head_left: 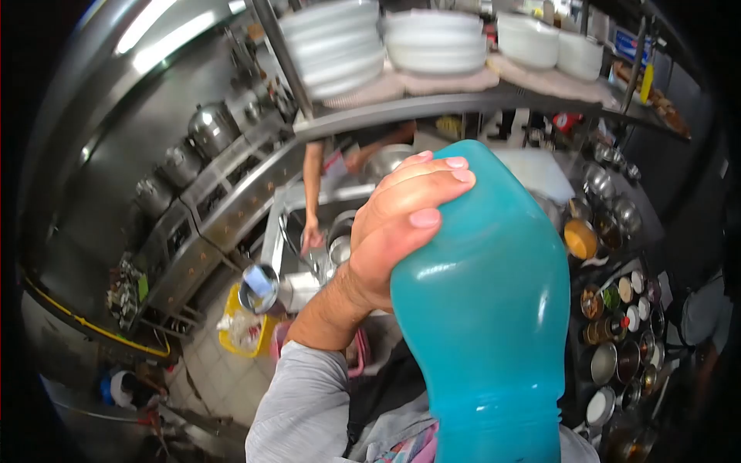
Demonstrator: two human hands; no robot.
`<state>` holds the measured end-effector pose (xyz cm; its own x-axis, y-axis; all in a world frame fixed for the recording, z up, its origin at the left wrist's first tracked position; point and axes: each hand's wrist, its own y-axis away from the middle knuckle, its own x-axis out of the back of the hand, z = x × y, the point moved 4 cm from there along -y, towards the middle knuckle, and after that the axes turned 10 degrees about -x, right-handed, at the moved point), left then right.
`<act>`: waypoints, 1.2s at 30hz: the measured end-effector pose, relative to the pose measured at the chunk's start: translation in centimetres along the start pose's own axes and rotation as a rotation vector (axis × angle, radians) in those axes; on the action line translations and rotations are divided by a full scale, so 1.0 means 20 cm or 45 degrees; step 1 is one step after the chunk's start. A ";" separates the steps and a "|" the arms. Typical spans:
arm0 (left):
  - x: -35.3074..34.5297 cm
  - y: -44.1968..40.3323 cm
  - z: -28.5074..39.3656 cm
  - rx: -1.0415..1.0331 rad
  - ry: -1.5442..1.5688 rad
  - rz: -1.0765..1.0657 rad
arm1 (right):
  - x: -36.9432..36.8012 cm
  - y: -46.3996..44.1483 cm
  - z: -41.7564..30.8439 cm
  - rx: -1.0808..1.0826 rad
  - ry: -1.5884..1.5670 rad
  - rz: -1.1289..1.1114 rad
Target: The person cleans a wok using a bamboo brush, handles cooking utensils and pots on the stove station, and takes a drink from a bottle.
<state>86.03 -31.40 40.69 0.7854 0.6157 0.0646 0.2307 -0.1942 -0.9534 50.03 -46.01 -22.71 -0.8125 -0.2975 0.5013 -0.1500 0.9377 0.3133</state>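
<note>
My left hand [394, 216] is closed around a translucent teal plastic bottle [486, 285], raised close in front of the camera. The bottle's base points up and away, and its ridged narrower end runs down past the bottom edge of the view. Several of my fingertips press on the bottle's upper side; my thumb is hidden. A grey sleeve [301, 401] covers my left arm above the wrist. My right hand does not show.
Stacked white bowls [436, 42] fill the shelf ahead. Beyond my wrist, another person's hand [312, 235] reaches into a metal sink [270, 239]. A yellow basket [235, 339] stands on the floor. Small food containers [604, 363] line the right; pots [212, 127] stand left.
</note>
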 end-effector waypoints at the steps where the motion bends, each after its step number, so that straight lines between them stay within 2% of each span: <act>1: 0.00 0.09 0.02 0.084 0.025 -0.006 | -0.04 -0.01 -0.08 0.051 -0.415 -0.093; 2: 0.00 0.20 0.05 0.194 0.056 -0.007 | 0.03 0.12 -0.43 0.043 -0.409 -0.139; 3: 0.00 0.31 0.09 0.317 0.094 -0.004 | 0.07 0.25 -0.75 -0.111 -0.805 -0.350; 4: 0.00 0.43 0.12 0.475 0.137 0.012 | 0.09 0.27 -0.91 0.061 -0.736 -0.335; 6: 0.01 0.64 0.19 0.805 0.183 0.054 | 0.12 0.38 -1.24 0.021 -0.973 -0.457; 7: 0.05 0.68 0.23 0.811 0.172 0.050 | 0.14 0.41 -1.43 0.068 -1.087 -0.483; 8: 0.08 0.75 0.29 1.057 0.036 -0.240 | 0.15 0.47 -1.57 0.064 -1.087 -0.488; 9: 0.09 0.84 0.34 1.284 -0.097 -0.533 | 0.17 0.54 -1.73 0.233 -1.045 -0.583; 10: 0.09 0.92 0.38 1.274 -0.091 -0.531 | 0.18 0.60 -1.87 0.403 -0.997 -0.670; 12: 0.09 1.16 0.47 1.633 -0.149 -0.711 | 0.18 0.72 -2.09 0.706 -0.762 -0.639; 13: 0.10 1.20 0.51 1.629 -0.142 -0.710 | 0.17 0.79 -2.19 0.836 -0.644 -0.610; 15: 0.11 1.28 0.58 1.782 -0.147 -0.777 | 0.13 0.88 -2.33 1.180 -0.137 -0.505; 18: 0.14 1.33 0.64 1.787 -0.185 -0.748 | -0.04 0.92 -2.34 1.242 0.067 -0.715; 21: 0.18 1.38 0.67 1.815 -0.193 -0.704 | -0.12 0.92 -2.32 1.295 0.192 -0.635; 22: 0.19 1.39 0.68 1.810 -0.217 -0.762 | -0.12 0.91 -2.30 1.190 0.259 -0.504; 23: 0.19 1.40 0.69 1.804 -0.236 -0.821 | -0.10 0.91 -2.33 1.188 0.261 -0.501; 25: 0.23 1.50 0.72 1.867 -0.255 -0.822 | -0.09 0.83 -2.29 0.516 1.129 -0.727; 27: 0.25 1.54 0.72 1.934 -0.269 -0.824 | -0.05 0.82 -2.25 0.470 1.104 -0.634; 29: 0.25 1.55 0.73 1.854 -0.273 -0.898 | -0.03 0.83 -2.22 0.939 0.610 -0.494; 30: 0.25 1.57 0.73 1.855 -0.234 -0.921 | -0.05 0.87 -2.22 1.098 0.310 -0.575; 31: 0.24 1.59 0.74 1.857 -0.219 -0.934 | -0.07 0.86 -2.18 1.082 0.304 -0.570; 33: 0.23 1.63 0.74 1.820 -0.194 -0.950 | -0.19 0.84 -2.06 1.265 0.426 -0.714; 35: 0.20 1.65 0.73 1.784 -0.165 -1.017 | -0.23 0.78 -2.00 1.131 0.467 -0.653; 36: 0.19 1.66 0.73 1.793 -0.174 -1.057 | -0.24 0.74 -1.97 0.828 0.397 -0.654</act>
<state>88.26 -24.40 4.93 0.6497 0.2642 0.7128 -0.1961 0.9642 -0.1786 73.91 -37.77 11.36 -0.3801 -0.6564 0.6517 -0.8221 0.5626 0.0871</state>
